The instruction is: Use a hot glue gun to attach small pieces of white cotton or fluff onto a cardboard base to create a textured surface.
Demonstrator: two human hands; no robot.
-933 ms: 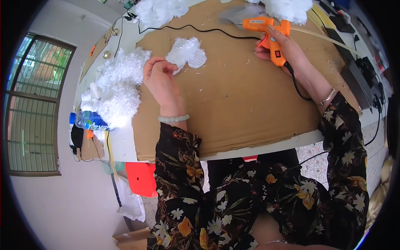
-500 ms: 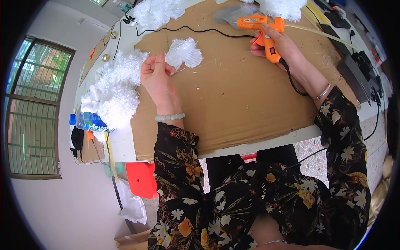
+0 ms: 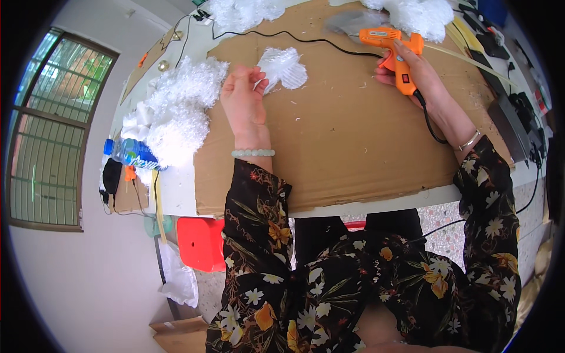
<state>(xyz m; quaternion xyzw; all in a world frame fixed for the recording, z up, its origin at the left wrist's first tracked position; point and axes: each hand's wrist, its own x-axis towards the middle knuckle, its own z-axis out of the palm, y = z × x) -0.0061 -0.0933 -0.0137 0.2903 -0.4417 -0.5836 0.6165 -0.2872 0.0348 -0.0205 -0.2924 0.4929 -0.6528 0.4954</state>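
My right hand is wrapped around the handle of an orange hot glue gun, its nozzle pointing left over the far part of the brown cardboard. A long pale glue stick runs out of the back of the gun, and a black cord hangs from its handle. My left hand is closed, fingers curled together, beside the left edge of a white, sheer, ribbed piece with rounded lobes. Whatever its fingertips pinch, if anything, is too small to make out.
Fluffy white shredded material is heaped at the left, with more at the far right. A blue-capped bottle lies at the left edge. The black cord crosses the cardboard's far side. A dark box stands right.
The whole view has shifted, moving the tabletop slightly right and up in the picture. My left hand's fingers have curled in more. My right hand keeps hold of the glue gun.
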